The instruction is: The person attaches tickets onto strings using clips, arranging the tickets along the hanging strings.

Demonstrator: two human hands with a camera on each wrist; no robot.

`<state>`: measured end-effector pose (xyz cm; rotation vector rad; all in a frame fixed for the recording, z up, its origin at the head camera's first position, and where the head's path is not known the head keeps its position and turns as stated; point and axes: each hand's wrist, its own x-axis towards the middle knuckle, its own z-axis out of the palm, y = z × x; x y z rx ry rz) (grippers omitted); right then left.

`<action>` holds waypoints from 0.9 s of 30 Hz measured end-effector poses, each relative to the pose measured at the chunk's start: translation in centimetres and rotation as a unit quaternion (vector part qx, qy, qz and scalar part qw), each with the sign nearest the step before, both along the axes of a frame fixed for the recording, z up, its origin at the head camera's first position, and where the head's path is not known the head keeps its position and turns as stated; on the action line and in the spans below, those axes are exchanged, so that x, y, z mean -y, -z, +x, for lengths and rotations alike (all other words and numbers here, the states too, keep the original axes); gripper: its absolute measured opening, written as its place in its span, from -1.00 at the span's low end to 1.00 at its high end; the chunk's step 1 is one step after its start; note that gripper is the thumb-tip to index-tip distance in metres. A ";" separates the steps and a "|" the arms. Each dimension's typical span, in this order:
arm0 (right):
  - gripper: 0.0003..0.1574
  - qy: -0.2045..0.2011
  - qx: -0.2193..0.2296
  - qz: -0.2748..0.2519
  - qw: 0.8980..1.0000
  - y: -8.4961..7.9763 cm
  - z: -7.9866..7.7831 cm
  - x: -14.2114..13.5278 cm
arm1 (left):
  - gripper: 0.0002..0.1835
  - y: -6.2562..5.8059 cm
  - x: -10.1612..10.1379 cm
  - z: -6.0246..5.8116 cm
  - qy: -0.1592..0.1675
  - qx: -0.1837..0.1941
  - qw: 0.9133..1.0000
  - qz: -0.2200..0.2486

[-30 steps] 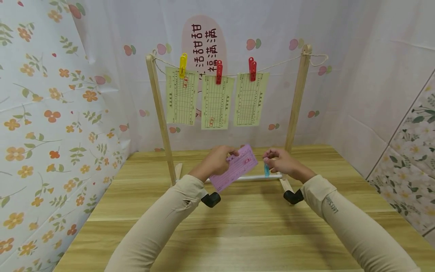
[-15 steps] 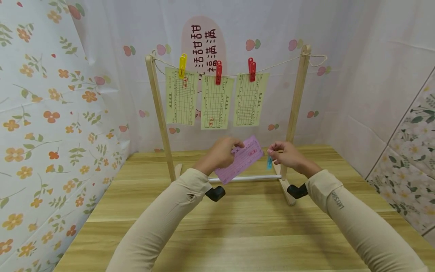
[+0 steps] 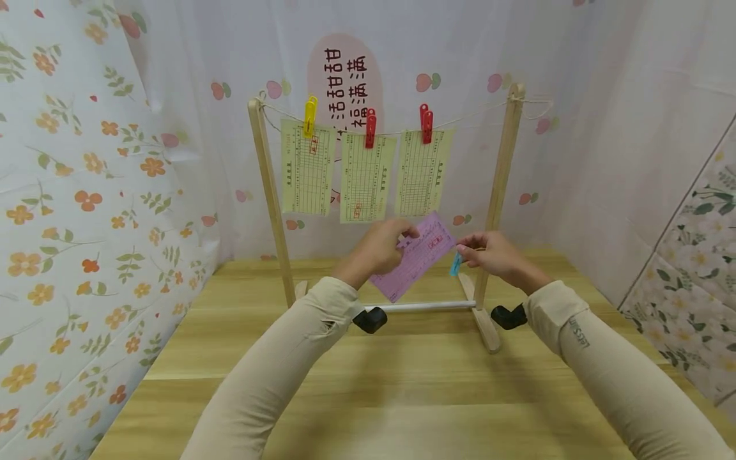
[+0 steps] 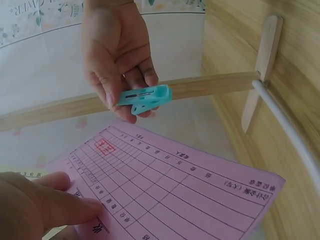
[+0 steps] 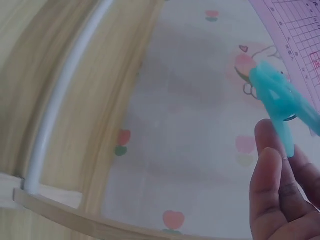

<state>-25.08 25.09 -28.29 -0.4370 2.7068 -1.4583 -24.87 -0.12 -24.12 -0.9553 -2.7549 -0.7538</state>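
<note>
My left hand (image 3: 386, 248) pinches a pink printed receipt slip (image 3: 416, 259) by its edge, thumb on the near face in the left wrist view. The slip (image 4: 175, 185) carries a red stamp and hangs tilted in front of the rack. Just right of it, my right hand (image 3: 493, 255) pinches a turquoise clothespin (image 4: 145, 97) by its handle end. In the right wrist view the clothespin (image 5: 275, 92) points away from the fingertips (image 5: 267, 165), apart from the slip. Above both hands, yellow-green slips (image 3: 368, 179) hang from a string.
A wooden rack has a left post (image 3: 270, 204), a right post (image 3: 500, 191) and a white bottom bar (image 3: 428, 306). Along its string sit a yellow clothespin (image 3: 310, 117) and red clothespins (image 3: 370, 128). The rack stands on a wooden table (image 3: 402, 396) before a patterned cloth (image 3: 592, 160).
Both hands have risen, carrying the pink slip and the turquoise clothespin up toward the hanging slips. They have also shifted slightly right, and the clothespin has tilted.
</note>
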 end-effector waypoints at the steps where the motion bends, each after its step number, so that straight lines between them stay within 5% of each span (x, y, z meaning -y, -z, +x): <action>1: -0.54 0.001 0.001 0.002 1.000 -0.1 0.0 0.0 | -0.52 0.0 0.0 0.0 0.001 -0.003 1.000 0.000; 8: -0.48 0.007 -0.007 0.017 1.000 -1.5 0.0 -0.2 | -0.57 -1.0 -0.5 -0.3 -0.003 -0.033 0.999 0.011; 18: -0.47 0.013 -0.037 0.031 0.999 -3.5 0.0 -0.3 | -0.54 -2.3 -1.3 -0.7 -0.009 -0.024 0.999 0.039; 27: -0.45 0.028 -0.058 0.030 0.997 -5.7 0.0 -0.3 | -0.63 -3.3 -2.0 -1.1 -0.015 -0.076 0.996 0.047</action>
